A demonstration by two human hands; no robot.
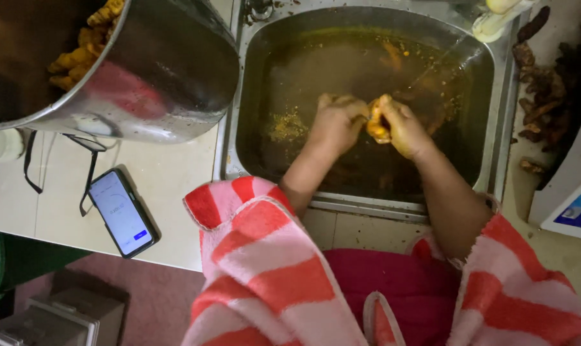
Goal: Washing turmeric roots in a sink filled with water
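Both my hands are low inside a steel sink (502, 122) that holds murky brown water. My left hand (337, 122) and my right hand (402, 128) meet around a small orange-yellow root piece (375, 125), fingers curled onto it. Both hands are stained yellow. Orange bits and gritty peel float in the water around them, with a patch of crumbs to the left of my left hand. My sleeves are red and pink striped.
A big steel pot (168, 70) with yellow-orange root pieces (85, 41) stands on the counter at the left. A phone (122, 213) with a lit screen and a black cable lie near the counter's front edge. Dark unpeeled roots (547, 96) are piled right of the sink.
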